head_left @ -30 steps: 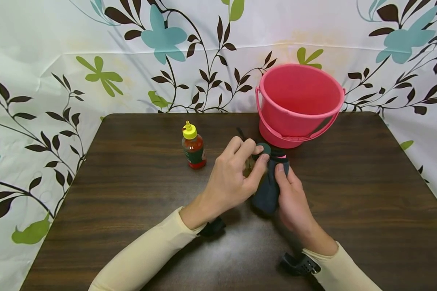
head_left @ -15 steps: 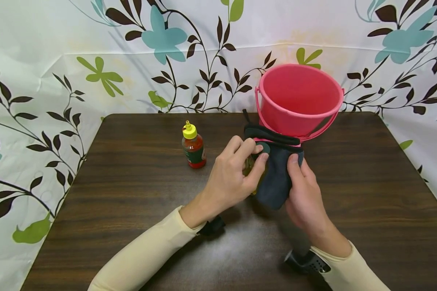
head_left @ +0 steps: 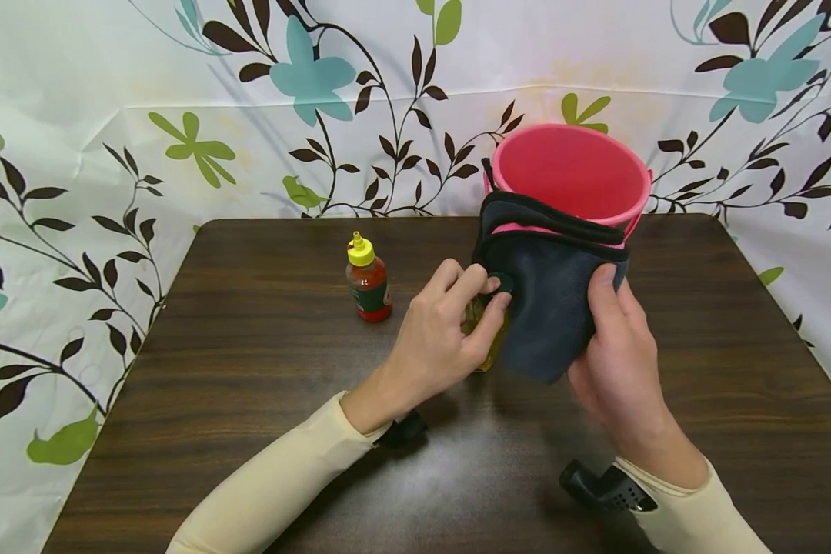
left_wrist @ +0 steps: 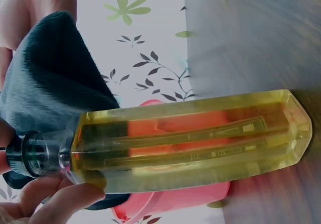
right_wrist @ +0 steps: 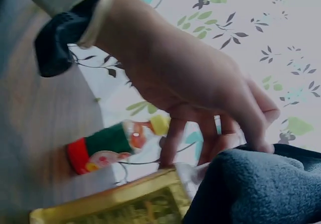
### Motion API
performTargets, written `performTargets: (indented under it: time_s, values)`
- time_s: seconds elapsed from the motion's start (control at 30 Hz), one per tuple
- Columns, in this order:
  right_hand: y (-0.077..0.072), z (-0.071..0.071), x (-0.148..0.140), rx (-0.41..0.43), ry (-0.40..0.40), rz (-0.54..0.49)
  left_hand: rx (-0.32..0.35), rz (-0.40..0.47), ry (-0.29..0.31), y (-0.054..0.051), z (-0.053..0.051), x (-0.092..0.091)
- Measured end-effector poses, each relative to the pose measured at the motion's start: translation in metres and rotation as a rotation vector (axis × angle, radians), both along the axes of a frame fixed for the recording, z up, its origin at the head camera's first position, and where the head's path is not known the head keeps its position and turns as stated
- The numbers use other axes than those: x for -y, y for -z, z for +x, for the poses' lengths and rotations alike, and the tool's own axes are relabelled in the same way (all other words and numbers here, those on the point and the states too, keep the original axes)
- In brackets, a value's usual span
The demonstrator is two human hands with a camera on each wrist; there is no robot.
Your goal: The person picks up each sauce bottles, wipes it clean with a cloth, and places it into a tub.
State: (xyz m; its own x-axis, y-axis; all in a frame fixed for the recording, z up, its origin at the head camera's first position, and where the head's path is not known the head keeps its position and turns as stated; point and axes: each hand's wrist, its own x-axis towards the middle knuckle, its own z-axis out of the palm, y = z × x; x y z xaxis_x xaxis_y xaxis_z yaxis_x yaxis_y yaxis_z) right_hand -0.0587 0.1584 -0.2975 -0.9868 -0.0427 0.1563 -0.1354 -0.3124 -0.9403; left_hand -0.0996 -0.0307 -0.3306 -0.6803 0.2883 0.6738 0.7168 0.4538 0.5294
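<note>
Clear bottle point(left_wrist: 195, 138) with yellow liquid stands upright on the table point(head_left: 284, 400). Left hand point(head_left: 445, 327) at its 9 o'clock in the head view, thumb and fingers pinched onto the dark green cap point(head_left: 504, 282). Right hand point(head_left: 619, 358) at 3 o'clock, thumb in front, gripping the edge of a dark blue cloth point(head_left: 550, 308). Cloth hangs at 2 o'clock, overlapping the front of the pink bucket point(head_left: 568, 169) in the head view; can't tell if it actually touches bottle or bucket. Bucket at 1 o'clock. Red sauce bottle point(head_left: 370, 288) upright at 10 o'clock, apart from left hand.
</note>
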Motion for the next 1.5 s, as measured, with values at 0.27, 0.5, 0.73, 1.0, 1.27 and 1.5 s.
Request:
performTargets:
  time_s: [0.27, 0.5, 0.73, 1.0, 1.27, 1.5]
  values:
    - [0.001, -0.004, -0.007, -0.011, 0.045, -0.012, -0.008, -0.024, -0.014, -0.002, 0.000, 0.001]
    - [0.010, -0.004, -0.008, 0.015, 0.031, 0.021, -0.010, -0.022, -0.010, -0.003, 0.002, 0.002]
    - [0.015, -0.002, -0.008, 0.025, 0.023, 0.037, -0.014, -0.021, 0.000, -0.001, 0.002, 0.003]
    - [0.019, 0.000, -0.007, 0.038, 0.022, 0.073, -0.028, -0.028, -0.006, -0.001, 0.000, 0.001]
    - [0.027, 0.005, -0.001, 0.009, 0.003, 0.095, -0.037, -0.058, -0.037, -0.001, 0.001, 0.000]
    - [0.036, 0.006, 0.010, -0.098, -0.059, 0.072, -0.023, -0.070, -0.066, 0.000, 0.002, -0.001]
